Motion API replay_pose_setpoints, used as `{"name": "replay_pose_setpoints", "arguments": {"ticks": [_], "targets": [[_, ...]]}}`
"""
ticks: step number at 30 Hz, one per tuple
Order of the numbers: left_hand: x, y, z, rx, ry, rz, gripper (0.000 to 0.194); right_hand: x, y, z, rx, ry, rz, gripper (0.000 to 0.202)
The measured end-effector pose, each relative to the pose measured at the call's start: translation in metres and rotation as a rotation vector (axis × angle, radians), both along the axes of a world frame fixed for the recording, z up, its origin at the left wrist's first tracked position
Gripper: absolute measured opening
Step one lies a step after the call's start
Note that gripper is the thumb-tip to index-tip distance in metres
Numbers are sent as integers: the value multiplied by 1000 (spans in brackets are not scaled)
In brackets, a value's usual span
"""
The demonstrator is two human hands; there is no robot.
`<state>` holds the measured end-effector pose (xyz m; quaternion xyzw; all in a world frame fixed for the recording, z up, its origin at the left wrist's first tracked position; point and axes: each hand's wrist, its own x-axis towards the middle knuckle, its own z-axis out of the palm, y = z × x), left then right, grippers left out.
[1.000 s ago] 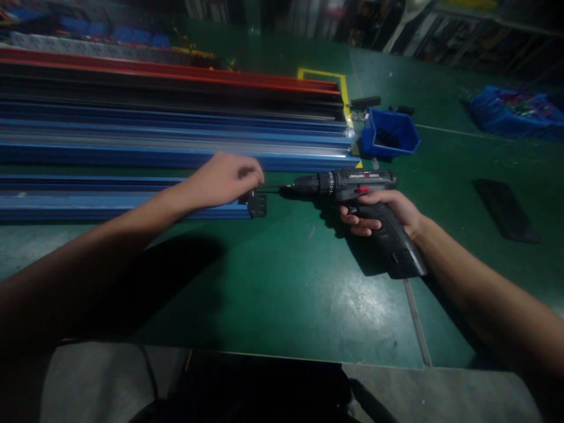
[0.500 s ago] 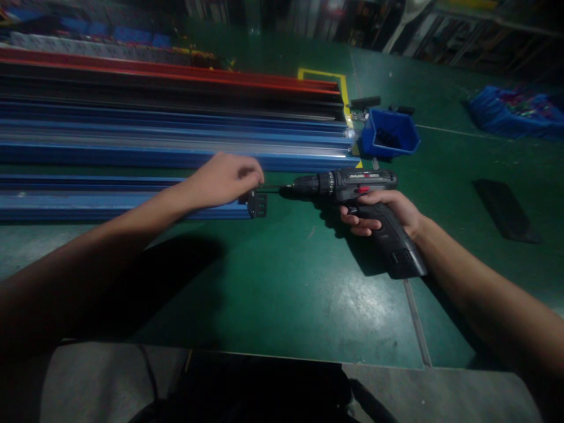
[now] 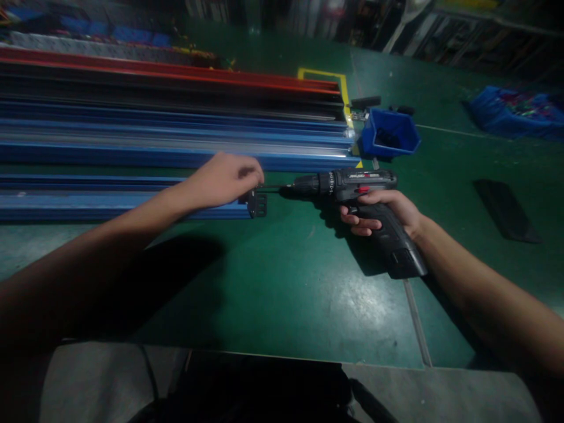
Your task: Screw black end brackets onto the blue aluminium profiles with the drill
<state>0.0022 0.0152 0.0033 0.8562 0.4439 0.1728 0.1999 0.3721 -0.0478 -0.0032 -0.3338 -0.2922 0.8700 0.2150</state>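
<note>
My right hand point(image 3: 381, 214) is wrapped round the grip of a black cordless drill point(image 3: 352, 182), which points left. From its chuck a long thin bit point(image 3: 271, 188) reaches to a black end piece point(image 3: 258, 204) at the end of a blue metal profile point(image 3: 220, 211). My left hand point(image 3: 229, 179) rests over that end of the profile, its fingers curled at the top of the end piece near the tip of the bit. What those fingers pinch, if anything, is hidden.
Behind lie several long blue, black and red profiles point(image 3: 176, 141) side by side. A blue bin point(image 3: 390, 132) with dark parts stands at their right ends. Farther right are a flat black object point(image 3: 506, 210) and a blue bag-like container point(image 3: 515, 111). The green table's point(image 3: 308, 317) front edge runs below.
</note>
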Motion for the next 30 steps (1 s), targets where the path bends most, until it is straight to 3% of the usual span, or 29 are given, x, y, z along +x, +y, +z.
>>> {"name": "replay_pose_setpoints", "arguments": {"ticks": [30], "targets": [[-1,1,-1,21,26,-36,33,-1,0,1,16,-28,-5,22]]}}
